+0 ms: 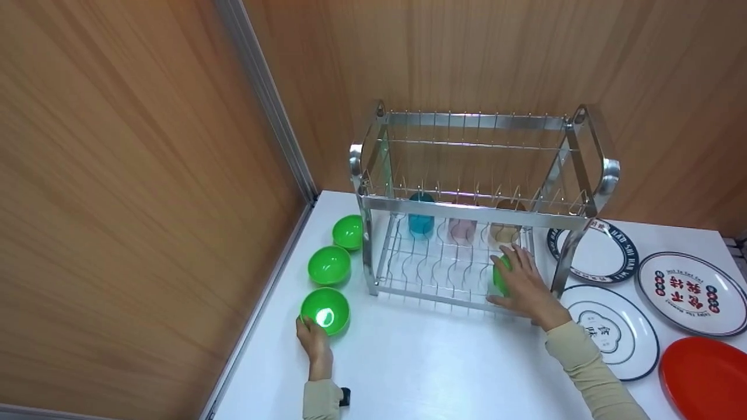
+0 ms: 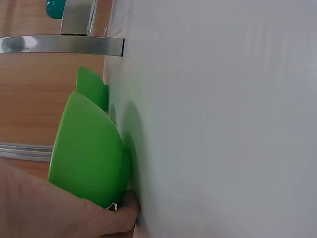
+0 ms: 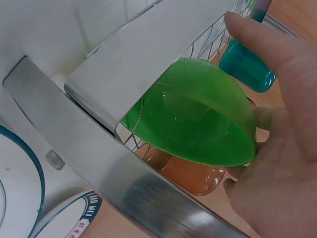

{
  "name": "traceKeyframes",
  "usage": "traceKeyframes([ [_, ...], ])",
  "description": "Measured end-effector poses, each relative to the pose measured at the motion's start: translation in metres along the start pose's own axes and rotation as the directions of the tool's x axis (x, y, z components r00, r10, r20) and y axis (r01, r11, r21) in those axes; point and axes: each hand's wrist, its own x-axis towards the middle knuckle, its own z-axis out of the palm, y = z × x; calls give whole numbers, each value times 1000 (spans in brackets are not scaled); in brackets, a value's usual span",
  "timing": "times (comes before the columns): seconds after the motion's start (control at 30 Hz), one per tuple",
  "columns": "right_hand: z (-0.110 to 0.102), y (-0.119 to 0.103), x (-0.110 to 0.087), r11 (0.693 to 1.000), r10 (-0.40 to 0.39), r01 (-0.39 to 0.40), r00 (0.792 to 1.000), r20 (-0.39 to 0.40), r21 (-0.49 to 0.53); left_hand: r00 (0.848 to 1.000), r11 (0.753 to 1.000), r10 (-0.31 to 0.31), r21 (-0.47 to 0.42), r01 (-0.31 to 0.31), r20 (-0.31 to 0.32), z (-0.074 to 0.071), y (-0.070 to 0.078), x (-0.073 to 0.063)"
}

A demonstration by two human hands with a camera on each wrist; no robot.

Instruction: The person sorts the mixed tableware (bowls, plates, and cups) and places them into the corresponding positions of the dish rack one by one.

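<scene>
My left hand [image 1: 314, 338] grips the edge of the nearest green bowl [image 1: 325, 310] on the table's left. In the left wrist view, one fingertip [image 2: 131, 207] lies low by this bowl's base, and the bowl sits upright. On the dish rack's [image 1: 467, 217] lower tier, at the right end, another green bowl [image 3: 198, 116] stands on its side among the wires. My right hand [image 1: 525, 286] is beside it with fingers spread. The right wrist view shows the thumb [image 3: 252, 32] apart from the bowl and the other fingers near its rim, partly hidden behind it.
Two more green bowls [image 1: 329, 265] stand in a row beside the rack. Blue [image 1: 421, 216], pink [image 1: 462, 230] and tan cups [image 1: 505, 224] are in the lower tier. White patterned plates [image 1: 610, 332] and a red plate [image 1: 709, 376] lie on the right. Wooden panels [image 1: 146, 204] border the left and back.
</scene>
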Motion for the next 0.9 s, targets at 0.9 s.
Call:
traceKeyframes([
  [0.9, 11, -14, -13, 989, -55, 87, 967, -247, 120, 988, 999, -8, -46, 15, 151, 3, 15, -24],
])
